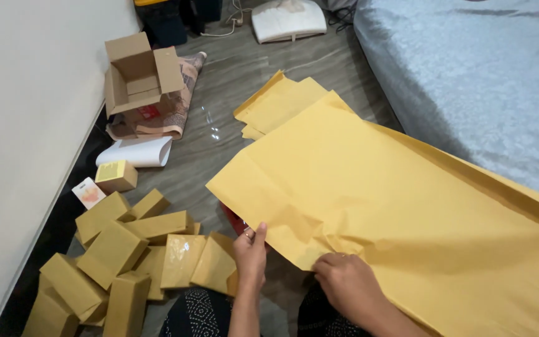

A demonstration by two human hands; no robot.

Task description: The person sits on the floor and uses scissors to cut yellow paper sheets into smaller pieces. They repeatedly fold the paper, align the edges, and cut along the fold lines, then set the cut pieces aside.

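Left hand [250,253] pinching the near edge of the sheet [375,206], thumb on top, fingers tucked under, ring showing on one finger. Right hand [349,284] pressed flat on the same edge just beside it, fingers curled down onto a crumpled patch, seemingly pinning rather than gripping; whether anything is clenched underneath cannot be told. Both hands close together at one corner, likely to keep the big yellow paper taut and under control while the rest lies loose.

Sheet spread wide across the lap and floor, running from the hands up and to the right, far edge riding against the side of the bed [469,75], so slightly lifted there rather than flat. Creases fanning out from the grip. A red thing [232,218] peeking out from beneath, just left of the left hand, mostly hidden.

More yellow sheets [276,103] stacked on the floor beyond, near at hand as a supply. Left of the knees, a heap of small tan boxes [126,249], tumbled together within easy reach. Farther back by the wall, an open carton [138,78] lying on brown paper, a white roll [135,151] in front of it. A white device [288,19] at the top, well apart.
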